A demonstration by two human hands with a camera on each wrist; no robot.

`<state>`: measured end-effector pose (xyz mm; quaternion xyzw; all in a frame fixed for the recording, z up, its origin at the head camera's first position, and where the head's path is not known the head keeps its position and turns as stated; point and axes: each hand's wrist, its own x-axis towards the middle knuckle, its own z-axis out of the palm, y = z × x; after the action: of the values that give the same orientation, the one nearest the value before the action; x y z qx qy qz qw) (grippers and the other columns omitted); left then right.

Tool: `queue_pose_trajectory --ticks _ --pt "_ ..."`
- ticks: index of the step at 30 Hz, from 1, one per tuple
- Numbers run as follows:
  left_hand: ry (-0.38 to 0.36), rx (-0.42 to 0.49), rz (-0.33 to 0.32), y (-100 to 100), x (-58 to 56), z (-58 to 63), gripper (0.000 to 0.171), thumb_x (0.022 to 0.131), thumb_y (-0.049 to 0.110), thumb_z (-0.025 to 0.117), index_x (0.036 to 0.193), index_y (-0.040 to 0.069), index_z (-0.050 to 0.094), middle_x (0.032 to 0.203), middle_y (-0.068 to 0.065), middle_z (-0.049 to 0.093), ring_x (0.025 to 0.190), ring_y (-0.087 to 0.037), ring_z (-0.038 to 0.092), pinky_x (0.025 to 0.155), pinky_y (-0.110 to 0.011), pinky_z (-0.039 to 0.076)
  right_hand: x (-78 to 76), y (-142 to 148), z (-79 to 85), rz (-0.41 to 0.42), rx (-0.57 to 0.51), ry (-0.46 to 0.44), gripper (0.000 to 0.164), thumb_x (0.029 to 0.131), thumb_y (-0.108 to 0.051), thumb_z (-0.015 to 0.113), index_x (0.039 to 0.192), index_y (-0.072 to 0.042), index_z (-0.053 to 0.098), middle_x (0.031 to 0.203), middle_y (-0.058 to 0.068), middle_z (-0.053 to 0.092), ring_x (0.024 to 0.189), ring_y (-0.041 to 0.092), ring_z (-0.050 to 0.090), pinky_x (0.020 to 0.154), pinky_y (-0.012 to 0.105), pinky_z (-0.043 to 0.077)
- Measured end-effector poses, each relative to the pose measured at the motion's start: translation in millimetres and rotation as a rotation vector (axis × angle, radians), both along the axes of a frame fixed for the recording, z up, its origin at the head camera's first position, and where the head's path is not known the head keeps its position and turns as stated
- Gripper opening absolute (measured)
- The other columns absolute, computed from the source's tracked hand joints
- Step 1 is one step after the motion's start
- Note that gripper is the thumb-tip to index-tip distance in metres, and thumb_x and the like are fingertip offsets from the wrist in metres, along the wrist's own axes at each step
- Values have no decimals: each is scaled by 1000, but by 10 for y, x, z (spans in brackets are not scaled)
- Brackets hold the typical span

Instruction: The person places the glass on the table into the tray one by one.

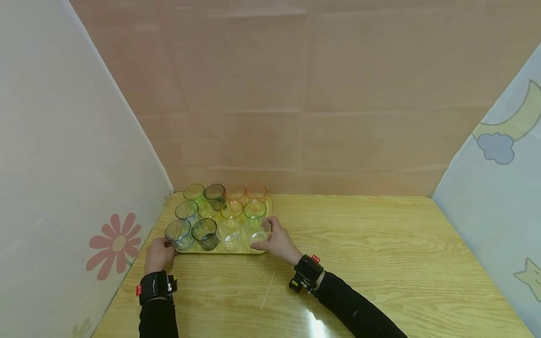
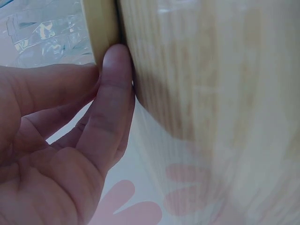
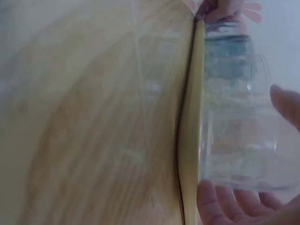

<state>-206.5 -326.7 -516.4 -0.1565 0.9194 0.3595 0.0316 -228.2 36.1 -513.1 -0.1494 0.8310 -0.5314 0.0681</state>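
Observation:
A yellow tray (image 1: 241, 250) holds several drinking glasses in rows, tinted or clear. At its front left corner, my left hand (image 1: 159, 256) pinches the rim between thumb and fingers. The left wrist view shows the thumb (image 2: 56, 84) on the inner side of the rim and the fingertips outside. My right hand (image 1: 279, 241) grips the clear glass (image 1: 258, 230) at the front right corner, thumb in front and fingers on the far side. In the right wrist view this glass (image 3: 243, 154) stands with its base against the tray.
The tray rests on a wood-grain table (image 1: 359, 244) near its back left. A smoky dark glass (image 1: 205, 234) and a bluish glass (image 1: 179, 234) stand in the front row. A pale wall with a printed flower (image 1: 118, 244) borders the left; a brown sheet (image 1: 304, 103) hangs behind.

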Motion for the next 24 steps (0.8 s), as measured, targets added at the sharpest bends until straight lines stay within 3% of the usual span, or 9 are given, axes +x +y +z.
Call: queue_pose_trajectory --ticks 4,8,12,16,24 --pt "2 10 -2 -8 -1 -13 29 93 6 46 109 -12 62 86 -19 69 76 -26 61 59 -29 41 -6 -52 -10 -37 46 25 82 73 -31 87 133 0 41 130 19 55 67 13 48 59 28 44" --pt "4 11 -4 -16 -2 -28 29 92 6 46 109 -12 62 85 -18 69 75 -26 60 58 -29 40 2 -97 -26 -59 80 46 80 72 -29 87 131 2 42 128 20 56 79 18 51 71 33 46" --pt "-1 8 -2 -17 -12 -29 29 93 6 47 110 -12 62 89 -20 68 77 -27 60 60 -29 41 18 -131 -24 -80 102 56 80 72 -28 88 130 2 43 129 21 55 102 28 58 86 42 49" --pt "3 -3 -5 -22 -23 -24 30 93 7 48 111 -12 62 92 -22 67 80 -29 60 61 -30 42 13 -147 -9 -90 125 55 84 71 -30 89 133 2 41 134 23 53 123 35 53 99 47 46" --pt "11 -23 -23 -21 -19 -8 29 92 5 45 111 -11 61 92 -22 66 81 -31 59 63 -33 43 30 52 66 -45 199 12 104 68 -37 89 146 2 32 142 23 45 129 37 48 104 49 43"
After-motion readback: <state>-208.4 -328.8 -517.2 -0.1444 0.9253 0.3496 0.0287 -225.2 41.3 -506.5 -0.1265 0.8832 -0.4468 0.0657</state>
